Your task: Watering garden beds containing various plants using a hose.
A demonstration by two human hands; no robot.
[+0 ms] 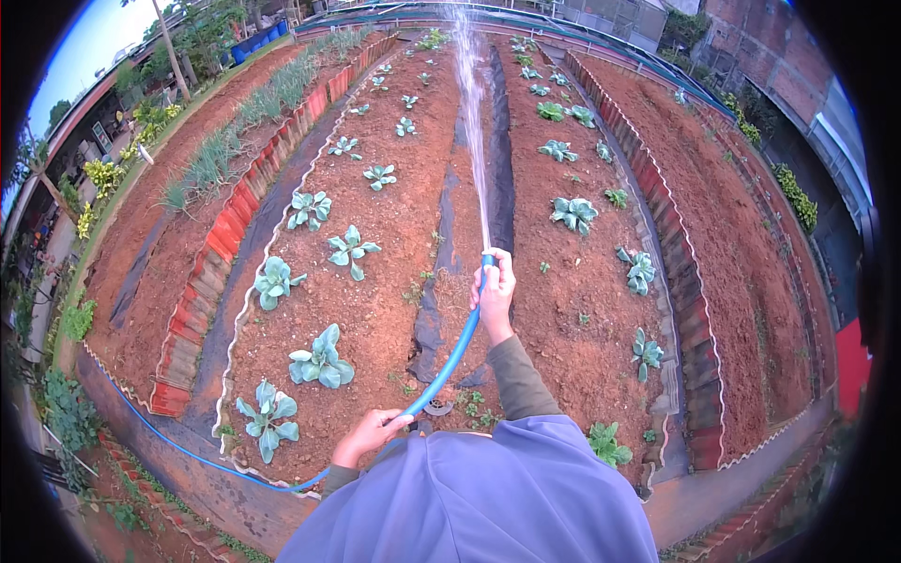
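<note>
My right hand grips a blue garden hose close to its outlet, with a finger or thumb at the mouth. From there a jet of water shoots away up the middle of the vegetable plot. Lower down, near my body, my left hand holds the same hose. Leafy cabbage-like seedlings grow in the reddish soil to the left of the hose. More of these plants stand in the bed on the right. Black plastic sheeting runs along the furrow between the beds.
Corrugated tile edging borders the bed on the left, with spring-onion-like plants beyond it. Similar edging lines the right side. The hose trails over a paved path at lower left. A brick wall rises at far right.
</note>
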